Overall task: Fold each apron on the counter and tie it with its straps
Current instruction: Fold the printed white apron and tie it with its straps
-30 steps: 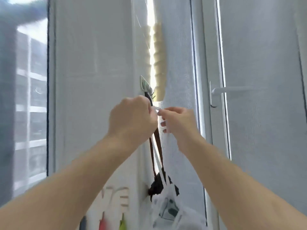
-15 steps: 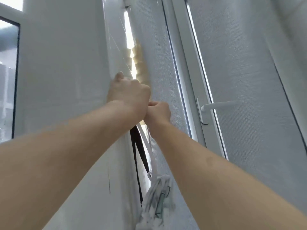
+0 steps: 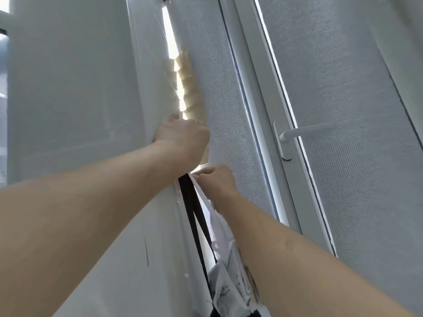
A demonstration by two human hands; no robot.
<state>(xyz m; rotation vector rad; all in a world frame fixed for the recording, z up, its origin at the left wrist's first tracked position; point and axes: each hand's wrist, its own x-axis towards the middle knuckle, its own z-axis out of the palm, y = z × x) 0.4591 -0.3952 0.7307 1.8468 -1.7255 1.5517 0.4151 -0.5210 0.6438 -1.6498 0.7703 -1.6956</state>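
Observation:
A white apron with dark print [image 3: 226, 287] hangs bunched low against the wall. Its white strap [image 3: 205, 203] runs up to my hands. Two dark straps [image 3: 193, 213] hang beside it and disappear under my left wrist. My left hand [image 3: 183, 140] is raised against the wall with its back toward me. The fingers are curled at the straps' top, and the hook seen earlier is hidden behind it. My right hand [image 3: 216, 181] sits just below and pinches the white strap near its upper end.
A white wall [image 3: 80, 110] fills the left. A mesh-covered window frame stands on the right, with a white handle [image 3: 299, 133] sticking out. Beige tape pieces [image 3: 190, 88] line the bright gap above my left hand. No counter is in view.
The view has tilted upward and closer. My left hand rose over the hook and now hides it. My right hand stayed just below, still pinching the white strap.

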